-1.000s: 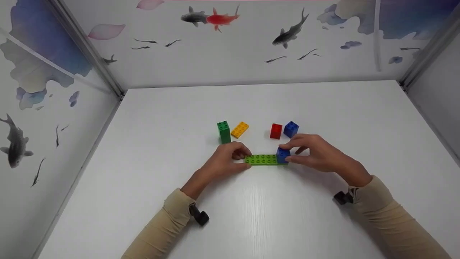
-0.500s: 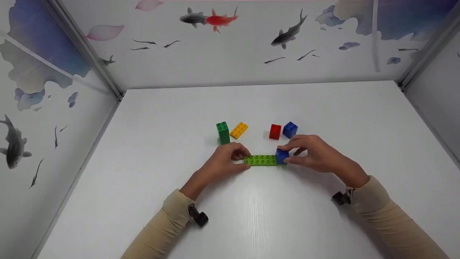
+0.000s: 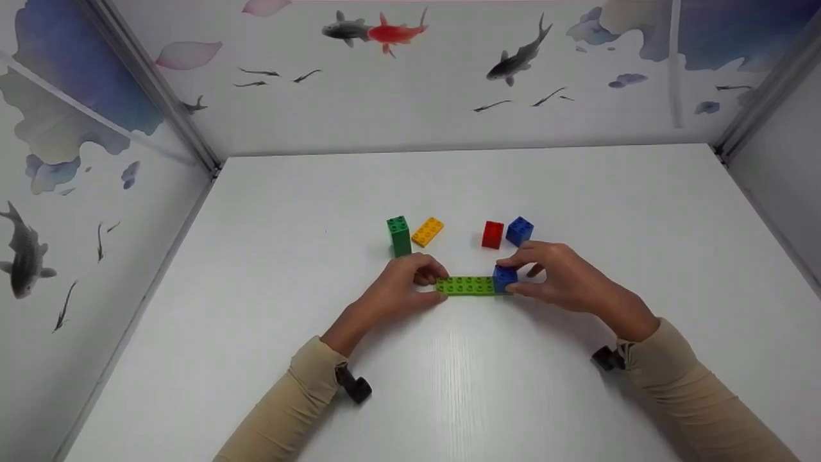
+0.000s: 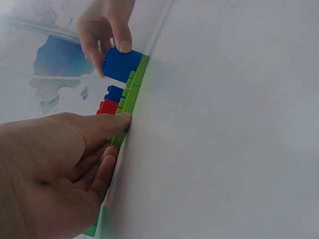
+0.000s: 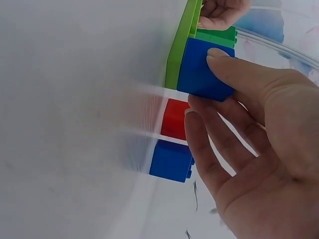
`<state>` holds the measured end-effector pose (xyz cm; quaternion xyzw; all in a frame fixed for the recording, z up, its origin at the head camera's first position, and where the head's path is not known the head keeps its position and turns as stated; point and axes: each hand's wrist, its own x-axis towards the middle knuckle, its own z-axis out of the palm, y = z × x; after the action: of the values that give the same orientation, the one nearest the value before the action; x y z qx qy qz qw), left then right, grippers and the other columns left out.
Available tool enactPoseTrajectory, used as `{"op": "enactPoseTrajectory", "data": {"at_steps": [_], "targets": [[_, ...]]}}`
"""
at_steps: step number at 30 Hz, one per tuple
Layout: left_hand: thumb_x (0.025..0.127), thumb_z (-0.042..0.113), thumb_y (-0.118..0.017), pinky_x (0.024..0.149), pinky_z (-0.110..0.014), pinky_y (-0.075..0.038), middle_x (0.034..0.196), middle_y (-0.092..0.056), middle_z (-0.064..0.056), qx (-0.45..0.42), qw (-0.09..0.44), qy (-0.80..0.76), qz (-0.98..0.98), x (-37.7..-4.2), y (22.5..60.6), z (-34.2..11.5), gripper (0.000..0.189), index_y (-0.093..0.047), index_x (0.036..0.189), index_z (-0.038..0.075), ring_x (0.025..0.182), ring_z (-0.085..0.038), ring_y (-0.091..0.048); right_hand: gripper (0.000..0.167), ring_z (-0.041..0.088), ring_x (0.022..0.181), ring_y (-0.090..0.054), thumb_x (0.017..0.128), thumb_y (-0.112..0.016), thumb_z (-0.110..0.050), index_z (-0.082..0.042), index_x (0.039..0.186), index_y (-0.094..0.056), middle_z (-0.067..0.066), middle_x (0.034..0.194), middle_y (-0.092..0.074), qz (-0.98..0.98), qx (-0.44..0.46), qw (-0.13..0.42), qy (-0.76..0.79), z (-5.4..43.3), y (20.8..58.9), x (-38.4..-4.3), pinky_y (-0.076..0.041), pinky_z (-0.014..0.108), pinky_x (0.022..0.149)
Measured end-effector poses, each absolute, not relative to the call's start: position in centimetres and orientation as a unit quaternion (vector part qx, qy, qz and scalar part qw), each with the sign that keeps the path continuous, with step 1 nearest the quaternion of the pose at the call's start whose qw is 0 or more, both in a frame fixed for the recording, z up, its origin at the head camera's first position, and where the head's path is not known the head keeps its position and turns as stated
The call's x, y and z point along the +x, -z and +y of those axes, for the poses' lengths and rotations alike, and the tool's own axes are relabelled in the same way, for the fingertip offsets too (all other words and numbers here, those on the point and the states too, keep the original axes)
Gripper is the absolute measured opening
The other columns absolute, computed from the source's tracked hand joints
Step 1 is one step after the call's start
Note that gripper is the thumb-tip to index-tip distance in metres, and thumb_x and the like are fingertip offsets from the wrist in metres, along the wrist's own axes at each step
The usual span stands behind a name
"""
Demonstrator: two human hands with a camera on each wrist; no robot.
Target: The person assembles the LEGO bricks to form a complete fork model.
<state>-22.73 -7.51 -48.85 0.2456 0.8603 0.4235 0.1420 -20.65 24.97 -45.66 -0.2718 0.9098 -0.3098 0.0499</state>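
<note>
A long light-green toy brick plate lies flat on the table in front of the person. The left hand pinches its left end between thumb and fingers. On the right end of the plate sits a blue brick, which the right hand holds with the thumb on the near side and fingertips on the far side. In the right wrist view the thumb presses the broad face of this blue brick, whose lower edge meets the green plate. The left wrist view shows bare studs between the two hands.
Behind the left hand stand a tall dark-green brick stack and a flat yellow brick. A red brick and a second blue brick sit just beyond the right hand. Printed walls border the white table.
Both hands keep their hold on the plate and the blue brick. The right hand and wrist have dipped very slightly toward the person; the bricks stay where they were.
</note>
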Motion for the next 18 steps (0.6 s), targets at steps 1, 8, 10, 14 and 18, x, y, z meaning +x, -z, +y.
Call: {"op": "enactPoseTrajectory", "data": {"at_steps": [1,8,10,14,18], "targets": [[0.094,0.015,-0.085,0.097,-0.029,-0.059,0.116,-0.072,0.002,0.248,0.141,-0.423,0.86,-22.77,48.77,-7.5,0.028,-0.075,0.12,0.014,0.102,-0.013,-0.064,0.046,0.015,0.101,-0.072,0.089,-0.09,-0.014,-0.014,0.133,-0.078,-0.003,0.106,-0.074,0.912,-0.271,0.046,0.305,24.92,45.6,-20.6,-0.067,0.039,0.089],[0.094,0.014,-0.085,0.098,-0.029,-0.059,0.117,-0.072,0.002,0.247,0.141,-0.422,0.861,-22.91,48.66,-7.55,0.029,-0.075,0.121,0.014,0.103,-0.013,-0.065,0.047,0.018,0.108,-0.075,0.089,-0.091,-0.016,-0.013,0.134,-0.077,0.003,0.121,-0.077,0.921,-0.262,0.04,0.287,24.49,45.57,-20.45,-0.067,0.038,0.089],[0.095,0.014,-0.085,0.098,-0.029,-0.059,0.117,-0.072,0.002,0.247,0.141,-0.423,0.861,-22.9,48.67,-7.57,0.029,-0.075,0.121,0.014,0.103,-0.013,-0.065,0.047,0.019,0.108,-0.075,0.089,-0.091,-0.017,-0.013,0.134,-0.077,0.004,0.123,-0.077,0.922,-0.261,0.04,0.282,24.39,45.64,-20.44,-0.067,0.037,0.088],[0.095,0.014,-0.084,0.098,-0.03,-0.059,0.118,-0.072,0.001,0.246,0.143,-0.423,0.86,-22.86,48.75,-7.57,0.028,-0.075,0.122,0.014,0.104,-0.014,-0.065,0.048,0.019,0.107,-0.076,0.089,-0.091,-0.017,-0.013,0.135,-0.076,0.005,0.127,-0.077,0.924,-0.261,0.043,0.277,24.25,45.75,-20.38,-0.067,0.037,0.088],[0.095,0.014,-0.084,0.098,-0.029,-0.059,0.118,-0.072,0.002,0.242,0.147,-0.423,0.86,-22.84,48.86,-7.54,0.028,-0.075,0.122,0.014,0.104,-0.013,-0.065,0.049,0.02,0.11,-0.074,0.09,-0.09,-0.017,-0.014,0.136,-0.074,0.004,0.128,-0.075,0.926,-0.254,0.048,0.276,24.15,45.87,-20.24,-0.067,0.039,0.091]]}}
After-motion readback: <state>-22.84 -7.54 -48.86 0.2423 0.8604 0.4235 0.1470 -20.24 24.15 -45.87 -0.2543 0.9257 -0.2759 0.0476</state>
